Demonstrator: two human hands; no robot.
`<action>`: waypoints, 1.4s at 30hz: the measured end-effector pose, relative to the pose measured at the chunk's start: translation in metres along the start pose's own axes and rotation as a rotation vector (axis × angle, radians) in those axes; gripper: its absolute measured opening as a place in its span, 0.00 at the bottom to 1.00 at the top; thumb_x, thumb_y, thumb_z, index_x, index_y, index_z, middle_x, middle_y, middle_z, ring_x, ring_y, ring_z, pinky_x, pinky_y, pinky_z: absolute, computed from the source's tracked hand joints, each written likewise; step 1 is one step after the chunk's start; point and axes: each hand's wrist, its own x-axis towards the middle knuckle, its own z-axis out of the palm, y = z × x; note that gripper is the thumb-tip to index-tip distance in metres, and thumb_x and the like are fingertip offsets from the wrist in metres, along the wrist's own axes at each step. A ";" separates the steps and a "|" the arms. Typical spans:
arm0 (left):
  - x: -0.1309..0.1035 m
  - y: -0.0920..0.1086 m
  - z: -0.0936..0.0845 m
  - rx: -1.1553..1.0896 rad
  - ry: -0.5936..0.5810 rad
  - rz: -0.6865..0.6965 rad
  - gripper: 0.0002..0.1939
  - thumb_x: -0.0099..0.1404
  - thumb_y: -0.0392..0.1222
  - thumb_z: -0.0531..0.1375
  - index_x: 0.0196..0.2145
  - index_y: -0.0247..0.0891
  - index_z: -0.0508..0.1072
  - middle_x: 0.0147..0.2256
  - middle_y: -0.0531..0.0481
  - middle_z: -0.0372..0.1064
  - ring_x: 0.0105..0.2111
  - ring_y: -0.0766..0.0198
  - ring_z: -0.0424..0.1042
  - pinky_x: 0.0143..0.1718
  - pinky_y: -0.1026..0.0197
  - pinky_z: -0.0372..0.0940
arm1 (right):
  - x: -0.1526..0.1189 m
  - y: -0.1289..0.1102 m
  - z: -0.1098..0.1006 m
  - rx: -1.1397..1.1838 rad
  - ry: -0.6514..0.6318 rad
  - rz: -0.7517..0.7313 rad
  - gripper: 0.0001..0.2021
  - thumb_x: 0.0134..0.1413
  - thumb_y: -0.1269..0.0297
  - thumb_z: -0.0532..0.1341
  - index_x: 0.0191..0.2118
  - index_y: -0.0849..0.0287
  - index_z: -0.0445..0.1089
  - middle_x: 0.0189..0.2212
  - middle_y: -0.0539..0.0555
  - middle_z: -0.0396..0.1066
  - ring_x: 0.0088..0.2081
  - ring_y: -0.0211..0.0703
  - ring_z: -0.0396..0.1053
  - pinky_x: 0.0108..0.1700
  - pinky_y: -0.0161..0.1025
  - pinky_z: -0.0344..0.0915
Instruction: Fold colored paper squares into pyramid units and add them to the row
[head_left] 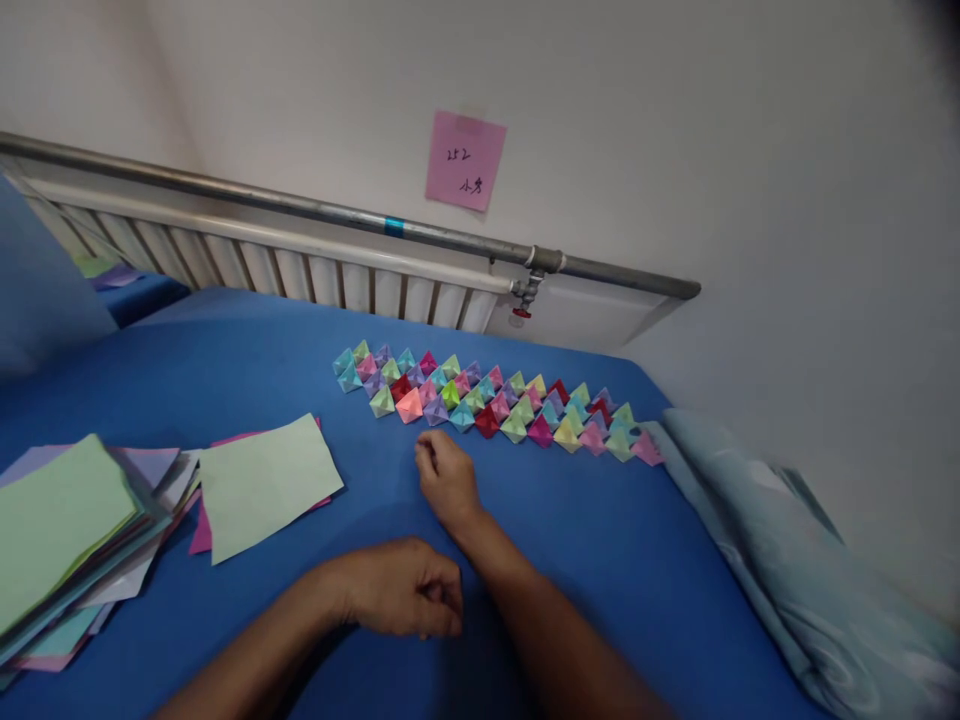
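- The right hand (448, 478) is near the middle of the frame, its fingers curled in toward the palm; whether it pinches anything cannot be told.
- Just above it lies a purple folded piece (436, 411), part of the front edge of a band of folded paper pieces (514, 423).
- That band runs from the centre toward the right of the frame in slanting rows, with pieces in blue, green, pink, red, yellow and purple set close together.
- The left hand (405, 590) is at lower centre, over the blue tabletop (600, 540), fingers bent and bunched; its grasp is hidden, so I cannot tell if it holds something.
- Left of the hands, a pale green sheet (270, 478) lies over a magenta sheet (201, 530) that shows at its edges.
- A stack of coloured paper (56, 530) fills the lower left.
- A folded pale blue-green cloth (780, 540) lies along the right edge.
- A pink note (466, 165) hangs on the wall at upper centre, above a metal pipe (300, 205).
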 end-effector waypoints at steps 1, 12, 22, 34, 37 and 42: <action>0.000 0.000 0.000 0.009 -0.002 0.004 0.05 0.57 0.38 0.59 0.32 0.38 0.74 0.23 0.58 0.65 0.24 0.70 0.64 0.26 0.69 0.57 | 0.009 -0.001 0.006 -0.005 0.005 0.007 0.09 0.59 0.69 0.52 0.41 0.57 0.69 0.31 0.51 0.72 0.31 0.39 0.68 0.35 0.34 0.61; -0.002 -0.001 0.003 0.056 0.033 0.022 0.07 0.56 0.39 0.58 0.32 0.40 0.75 0.24 0.58 0.64 0.24 0.70 0.62 0.24 0.68 0.55 | 0.048 0.002 0.032 -0.193 -0.035 0.019 0.07 0.62 0.66 0.53 0.38 0.56 0.68 0.31 0.52 0.72 0.33 0.42 0.68 0.35 0.34 0.59; -0.013 0.005 -0.011 -0.132 0.009 0.031 0.08 0.58 0.45 0.59 0.33 0.38 0.72 0.22 0.58 0.62 0.23 0.70 0.60 0.24 0.68 0.54 | 0.046 0.001 0.027 -0.215 -0.057 -0.042 0.08 0.62 0.70 0.52 0.34 0.57 0.67 0.32 0.53 0.72 0.34 0.42 0.68 0.36 0.35 0.61; -0.033 -0.016 -0.064 -0.230 1.042 -0.038 0.17 0.55 0.53 0.60 0.36 0.38 0.73 0.26 0.55 0.67 0.22 0.69 0.62 0.24 0.65 0.60 | -0.060 -0.005 -0.058 0.125 -0.201 -0.229 0.08 0.64 0.68 0.54 0.39 0.57 0.70 0.32 0.53 0.73 0.37 0.39 0.70 0.41 0.35 0.66; -0.031 -0.012 -0.059 -0.007 0.937 0.059 0.15 0.58 0.51 0.58 0.36 0.39 0.75 0.33 0.51 0.71 0.31 0.64 0.68 0.33 0.61 0.64 | -0.063 -0.006 -0.067 0.129 -0.303 -0.235 0.08 0.64 0.68 0.53 0.39 0.56 0.70 0.33 0.53 0.73 0.37 0.39 0.71 0.42 0.35 0.67; -0.023 -0.016 -0.052 0.229 0.758 0.196 0.10 0.59 0.44 0.57 0.35 0.41 0.76 0.41 0.49 0.70 0.43 0.59 0.68 0.45 0.56 0.64 | -0.059 -0.005 -0.069 0.120 -0.403 -0.274 0.08 0.64 0.68 0.53 0.41 0.57 0.70 0.36 0.53 0.72 0.38 0.38 0.70 0.42 0.35 0.67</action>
